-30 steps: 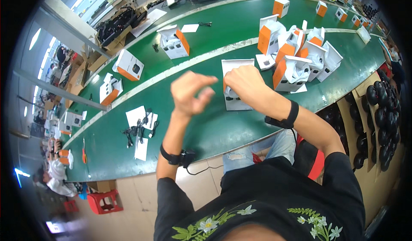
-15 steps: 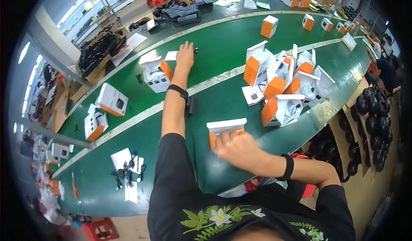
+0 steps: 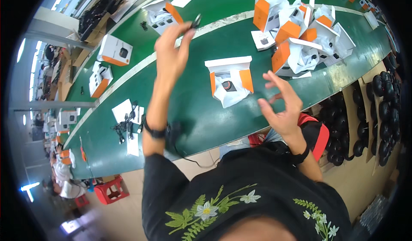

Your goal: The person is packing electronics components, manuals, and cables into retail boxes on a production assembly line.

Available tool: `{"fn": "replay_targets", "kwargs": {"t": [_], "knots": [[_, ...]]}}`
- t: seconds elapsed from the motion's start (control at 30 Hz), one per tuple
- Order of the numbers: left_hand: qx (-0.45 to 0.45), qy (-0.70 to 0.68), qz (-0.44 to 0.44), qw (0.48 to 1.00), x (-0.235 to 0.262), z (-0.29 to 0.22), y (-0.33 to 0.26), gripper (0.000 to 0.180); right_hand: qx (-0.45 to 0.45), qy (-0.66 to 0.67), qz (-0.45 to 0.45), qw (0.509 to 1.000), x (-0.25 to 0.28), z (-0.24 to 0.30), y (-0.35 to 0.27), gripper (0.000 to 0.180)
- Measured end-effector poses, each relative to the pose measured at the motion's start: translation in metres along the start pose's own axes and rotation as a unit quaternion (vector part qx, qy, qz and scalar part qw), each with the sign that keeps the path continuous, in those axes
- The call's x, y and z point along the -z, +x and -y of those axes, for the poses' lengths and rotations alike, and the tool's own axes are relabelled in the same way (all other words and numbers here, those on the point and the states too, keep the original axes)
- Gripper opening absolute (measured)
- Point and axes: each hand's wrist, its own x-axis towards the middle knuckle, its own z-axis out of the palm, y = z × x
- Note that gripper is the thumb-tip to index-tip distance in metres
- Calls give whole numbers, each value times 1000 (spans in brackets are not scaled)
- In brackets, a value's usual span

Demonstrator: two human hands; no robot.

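Note:
My left hand (image 3: 171, 52) pinches a small black item (image 3: 196, 21) between thumb and fingertips, above the pale strip along the table. Its exact kind is too small to make out. In front of me stands an open white box (image 3: 228, 63) with orange side flaps. White plastic wrap (image 3: 227, 98) spills over its front, and a round black device (image 3: 228, 85) with a reddish ring shows inside. To the right of this box my right hand (image 3: 283, 103) hovers with its fingers apart, holding nothing.
Several open boxes (image 3: 300, 54) crowd the right, beside a small white box (image 3: 262, 40). Black cables (image 3: 126, 125) lie on white papers at left. Another open box (image 3: 161, 20) and a closed box (image 3: 115, 51) stand beyond the strip. A red stool (image 3: 111, 190) is below left.
My left hand has lifted off the far green surface and come nearer, now with the small black item. My right hand has left the open box and spread its fingers. The view has tilted down.

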Motion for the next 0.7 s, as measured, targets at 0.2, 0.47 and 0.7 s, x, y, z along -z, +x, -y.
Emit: {"fn": "replay_targets", "kwargs": {"t": [0.2,0.47,0.7], "knots": [[-149,243,-10,958,38,-151,-156,39,18,91,48,995,-57,-7,1,103],[-113,364,62,923,2,-134,-98,37,73,101,55,991,-47,-18,7,68],[-119,255,111,953,-10,-119,-71,23,84,85,46,992,-36,-23,9,56]]}}
